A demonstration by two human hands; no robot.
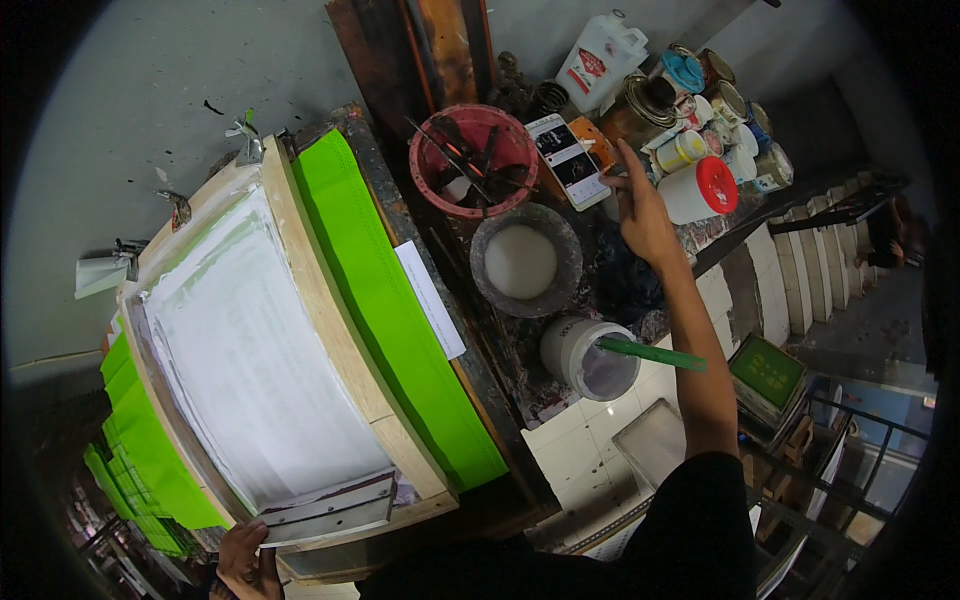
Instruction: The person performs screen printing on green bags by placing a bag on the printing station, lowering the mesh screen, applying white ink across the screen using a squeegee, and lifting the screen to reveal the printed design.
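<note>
The head view looks down on a paint-stained table (pixel 520 350) carrying a wooden screen-printing frame (pixel 300 250) laid flat over green fabric (pixel 400 300), which sticks out along the frame's right side and at its left corner, where a layered stack of green pieces (pixel 140 450) shows. The frame lying flat on the cloth looks meant to keep the mesh pressed to it.

The right hand (pixel 645 215) reaches to the table's far edge, fingers spread wide and holding nothing, fingertips touching or just beside one smartphone (pixel 567 160) propped against the clutter, tilted so its screen faces the person. The left hand (pixel 245 560) sits at the near edge of the frame, its grip curled on the frame's corner by a metal squeegee blade (pixel 330 510); whether it clamps tight I cannot tell.

Counted: one red tub (pixel 472 160) holding dark tools, one grey bowl (pixel 525 260) of white paint, one white bucket (pixel 590 355) with a green stick (pixel 650 353) resting across its rim, handle toward the person. One white jar with a red lid (pixel 705 188) stands among a crowd of cans too packed to count, with one white jug (pixel 600 55) behind.
</note>
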